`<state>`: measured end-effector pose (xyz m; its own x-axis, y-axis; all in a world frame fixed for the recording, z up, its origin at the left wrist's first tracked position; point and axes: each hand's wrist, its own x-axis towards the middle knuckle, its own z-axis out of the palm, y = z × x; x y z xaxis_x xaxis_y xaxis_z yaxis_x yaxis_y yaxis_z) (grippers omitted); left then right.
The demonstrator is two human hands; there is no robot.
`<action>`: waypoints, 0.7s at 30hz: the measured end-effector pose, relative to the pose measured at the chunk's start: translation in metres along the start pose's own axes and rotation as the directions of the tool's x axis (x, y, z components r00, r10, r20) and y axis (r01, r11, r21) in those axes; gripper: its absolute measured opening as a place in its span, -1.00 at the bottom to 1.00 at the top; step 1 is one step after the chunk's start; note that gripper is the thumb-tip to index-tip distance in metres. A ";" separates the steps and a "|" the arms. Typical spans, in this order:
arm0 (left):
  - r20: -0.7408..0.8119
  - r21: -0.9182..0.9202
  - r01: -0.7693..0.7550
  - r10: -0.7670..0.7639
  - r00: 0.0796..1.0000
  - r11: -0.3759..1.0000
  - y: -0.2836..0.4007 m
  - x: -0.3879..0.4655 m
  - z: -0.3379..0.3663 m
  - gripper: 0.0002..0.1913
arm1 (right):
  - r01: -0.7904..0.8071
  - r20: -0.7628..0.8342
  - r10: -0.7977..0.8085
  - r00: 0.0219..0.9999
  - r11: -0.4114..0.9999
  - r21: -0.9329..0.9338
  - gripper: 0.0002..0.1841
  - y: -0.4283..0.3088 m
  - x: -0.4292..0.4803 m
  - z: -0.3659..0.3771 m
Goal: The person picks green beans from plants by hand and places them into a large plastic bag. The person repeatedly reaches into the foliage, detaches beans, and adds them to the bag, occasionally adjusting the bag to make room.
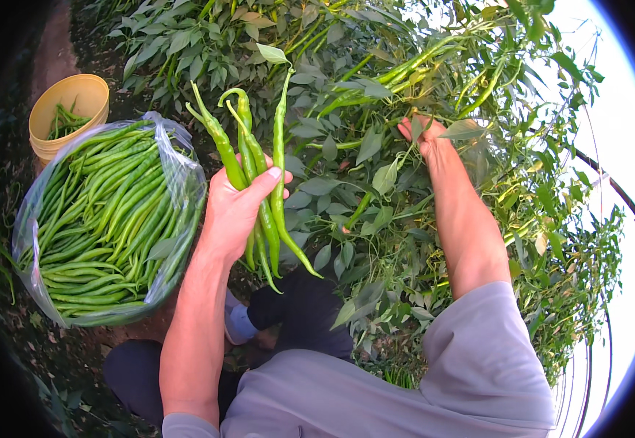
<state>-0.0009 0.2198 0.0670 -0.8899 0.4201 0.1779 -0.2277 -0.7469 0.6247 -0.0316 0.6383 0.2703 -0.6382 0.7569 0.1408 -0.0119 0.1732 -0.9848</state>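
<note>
Several long green chili peppers are gripped in my left hand, my thumb pressed across them; one still carries a leaf at its stem. My right hand reaches into the pepper plants, partly covered by leaves, its fingertips by the stems; whether it grips anything cannot be told. More peppers hang on the branches just above that hand. To the left of my left forearm stands a clear plastic bag packed with long green peppers.
Behind the bag at the upper left is a yellow plastic bucket with a few green peppers in it. Bare soil runs past the bucket. Dense foliage fills the middle and right, with thin curved poles at the right edge against bright light.
</note>
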 end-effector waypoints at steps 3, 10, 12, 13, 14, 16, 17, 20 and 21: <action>-0.010 0.000 -0.006 0.006 1.000 1.000 0.000 0.001 -0.001 -0.75 | 0.081 -0.015 -0.080 0.997 0.971 0.223 -0.62 0.005 0.005 -0.002; -0.008 0.012 0.009 -0.009 1.000 1.000 -0.006 0.004 -0.001 -0.75 | 0.204 -0.054 -0.204 0.978 0.979 0.004 -0.83 -0.003 -0.029 -0.003; -0.002 0.017 0.014 -0.014 1.000 1.000 -0.008 0.005 0.001 -0.74 | 0.298 -0.079 -0.303 0.950 0.952 -0.073 -0.85 -0.003 -0.034 -0.003; 0.000 0.018 0.012 -0.012 1.000 1.000 -0.008 0.005 0.001 -0.74 | 0.343 -0.069 -0.350 0.934 0.934 -0.102 -0.87 -0.003 -0.035 -0.003; -0.009 0.022 0.018 -0.017 1.000 1.000 -0.009 0.005 0.002 -0.74 | 0.398 -0.096 -0.412 0.906 0.907 -0.139 -0.89 -0.002 -0.034 -0.003; -0.010 0.009 -0.006 0.006 1.000 1.000 -0.010 0.006 0.003 -0.77 | 0.427 -0.152 -0.442 0.884 0.896 -0.122 -0.88 -0.001 -0.031 -0.003; -0.017 0.004 -0.015 0.016 1.000 1.000 -0.010 0.006 0.003 -0.78 | 0.437 -0.209 -0.456 0.865 0.890 -0.132 -0.88 -0.001 -0.028 -0.003; -0.029 0.001 -0.004 0.004 1.000 1.000 -0.008 0.004 0.004 -0.79 | 0.373 -0.368 -0.392 0.843 0.919 -0.125 -0.87 -0.001 -0.021 -0.002; -0.025 0.010 -0.006 0.006 1.000 1.000 -0.007 0.004 0.004 -0.78 | 0.341 -0.402 -0.346 0.847 0.936 -0.087 -0.87 -0.001 -0.018 -0.001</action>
<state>-0.0011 0.2290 0.0663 -0.9011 0.4021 0.1624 -0.2183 -0.7441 0.6314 -0.0190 0.6251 0.2683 -0.2271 0.8349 0.5014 -0.1619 0.4753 -0.8648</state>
